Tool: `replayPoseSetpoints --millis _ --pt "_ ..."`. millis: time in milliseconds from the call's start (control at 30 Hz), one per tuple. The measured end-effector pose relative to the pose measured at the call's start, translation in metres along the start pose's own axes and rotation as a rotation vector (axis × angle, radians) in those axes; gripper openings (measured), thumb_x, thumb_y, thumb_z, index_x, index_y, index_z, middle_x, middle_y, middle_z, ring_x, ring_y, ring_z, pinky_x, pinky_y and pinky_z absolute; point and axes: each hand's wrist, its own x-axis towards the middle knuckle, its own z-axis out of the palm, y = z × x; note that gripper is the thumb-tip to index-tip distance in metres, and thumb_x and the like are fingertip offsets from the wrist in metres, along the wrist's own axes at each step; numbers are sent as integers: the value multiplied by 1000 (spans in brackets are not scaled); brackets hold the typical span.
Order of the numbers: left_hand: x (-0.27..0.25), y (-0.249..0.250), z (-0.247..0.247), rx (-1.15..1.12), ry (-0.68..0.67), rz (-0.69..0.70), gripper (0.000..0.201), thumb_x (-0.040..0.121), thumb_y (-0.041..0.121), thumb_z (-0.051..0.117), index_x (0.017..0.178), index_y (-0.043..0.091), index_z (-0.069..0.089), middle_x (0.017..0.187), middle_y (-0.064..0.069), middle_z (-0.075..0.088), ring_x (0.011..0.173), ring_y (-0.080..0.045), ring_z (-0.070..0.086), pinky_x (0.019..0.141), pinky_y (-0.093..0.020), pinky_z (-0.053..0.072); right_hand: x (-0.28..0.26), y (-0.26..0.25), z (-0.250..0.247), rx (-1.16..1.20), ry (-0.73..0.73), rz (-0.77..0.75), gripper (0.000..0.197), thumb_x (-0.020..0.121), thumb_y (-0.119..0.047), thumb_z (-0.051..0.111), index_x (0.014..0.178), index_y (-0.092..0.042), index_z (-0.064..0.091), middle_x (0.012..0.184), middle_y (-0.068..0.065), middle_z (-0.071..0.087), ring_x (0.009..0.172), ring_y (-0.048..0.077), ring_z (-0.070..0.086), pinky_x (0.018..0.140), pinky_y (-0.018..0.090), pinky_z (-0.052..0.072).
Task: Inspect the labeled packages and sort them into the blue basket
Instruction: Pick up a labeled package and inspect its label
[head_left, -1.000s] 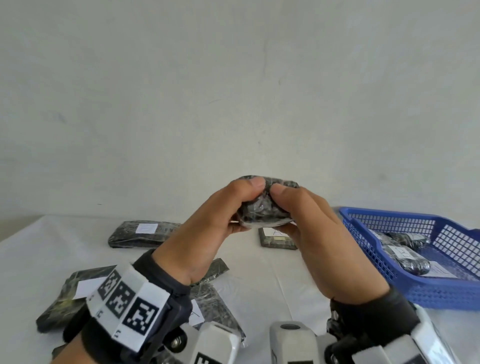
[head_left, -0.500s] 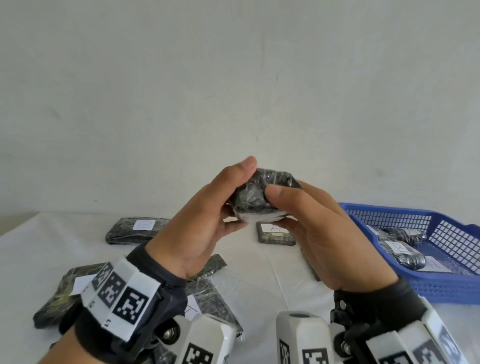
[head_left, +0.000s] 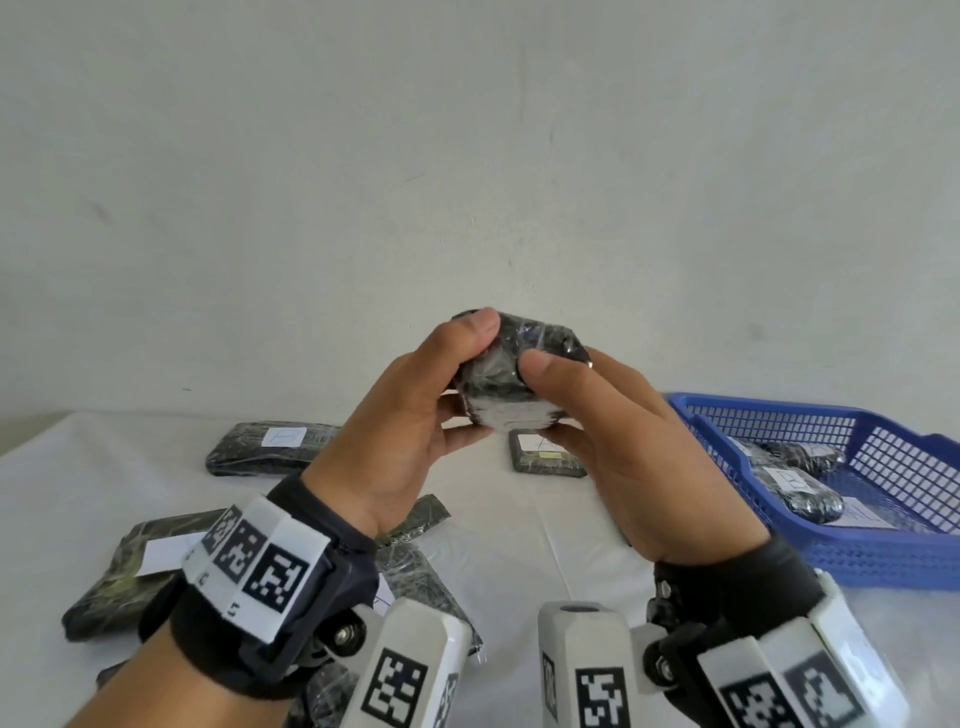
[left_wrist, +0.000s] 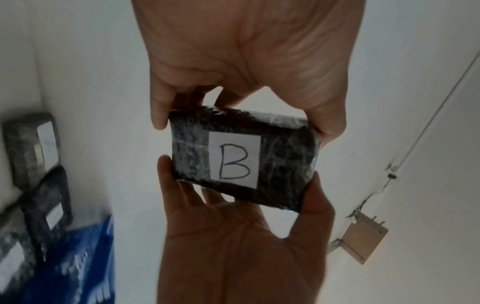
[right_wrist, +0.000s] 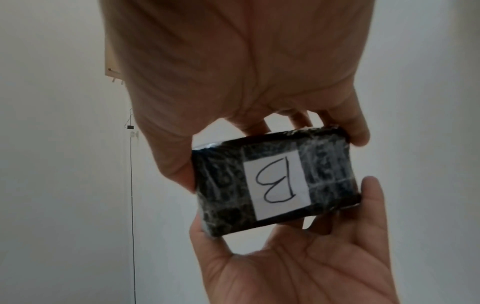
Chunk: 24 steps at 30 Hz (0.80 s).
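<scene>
- Both hands hold one small black wrapped package (head_left: 511, 384) up in the air above a table w/ a white cloth (head_left: 78, 499), in front of the person, at about the middle of the head view.
- Left hand (head_left: 410, 431): thumb on top, fingers curled under – clamped on the package's left end. Right hand (head_left: 618, 447): thumb on top, fingers curled under, clamped on the right end.
- Package's long axis runs left-right between the hands; its labelled face points down and toward the wrists, away from the head camera.
- White label (left_wrist: 235, 160) on that face carries a handwritten "B" – clear in both wrist views.
- Blue basket (head_left: 909, 551) sits on the table to the right, near the right hand; a few black packages w/ white labels lie inside, writing too blurred to read.
- More black labelled packages lie on the cloth: one at far left (head_left: 265, 454), one past the hands (head_left: 545, 457), several near the left wrist (head_left: 140, 566). Letters not legible.
- Room: plain pale wall (head_left: 467, 156) behind the table; a thin cable (right_wrist: 132, 185) hangs down it.
</scene>
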Motion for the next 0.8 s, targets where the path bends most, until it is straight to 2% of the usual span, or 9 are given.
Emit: replayPoseSetpoints --millis 133,233,300,367,400,467,567,700,800 --pt "4 -2 -10 -74 -41 -164 77 83 70 62 132 12 65 122 -17 75 107 -26 75 105 -53 54 2 8 0 -180 62 -16 59 69 -58 73 121 -31 72 129 2 68 118 19 68 106 49 53" --pt "8 -2 -15 -139 -58 -222 45 89 37 69 112 -2 72 106 -22 77 88 -23 75 82 -38 66 1 14 -5 -233 38 -14 79 61 -54 76 138 -50 57 151 -15 41 132 6 56 105 39 56" --pt "14 -12 -15 -58 44 -155 40 90 23 72 107 -13 69 91 -17 77 79 -21 74 66 -30 63 4 22 -9 -268 -53 46 100 66 -41 78 154 -57 33 158 -27 27 137 -8 44 103 34 56" --pt "18 -23 -15 64 130 -60 47 86 15 80 112 -20 61 89 -15 77 80 -24 76 70 -32 63 7 29 -11 -258 -84 147 107 72 -35 74 159 -55 16 157 -17 38 124 -17 52 104 32 53" --pt "18 -27 -13 115 139 -24 46 83 13 81 115 -15 63 95 -14 78 86 -26 77 77 -35 64 8 31 -11 -193 -81 205 101 75 -38 72 161 -47 21 151 -8 52 122 -6 61 107 40 52" --pt "18 -33 -12 207 106 8 39 85 7 79 122 3 68 107 -8 79 100 -22 76 85 -35 63 8 34 -12 -30 -48 314 69 81 -54 66 145 -31 55 126 6 73 116 24 71 107 56 53" --pt "15 -39 -11 310 37 36 55 80 6 80 130 23 65 115 2 76 111 -12 71 91 -31 59 9 36 -16 132 39 427 62 89 -79 50 117 -30 75 119 25 73 111 46 71 100 60 57" --pt "13 -43 -3 389 -78 14 52 89 14 80 131 37 60 121 12 73 122 -2 62 105 -32 47 10 37 -13 231 154 339 50 100 -59 49 108 -18 77 103 13 74 100 31 70 96 51 55" --pt "8 -37 6 182 -93 -99 43 86 60 67 124 39 66 122 11 73 118 -5 65 105 -36 47 12 38 -5 200 213 242 48 97 -52 60 117 -10 73 103 12 74 97 25 69 98 57 55"
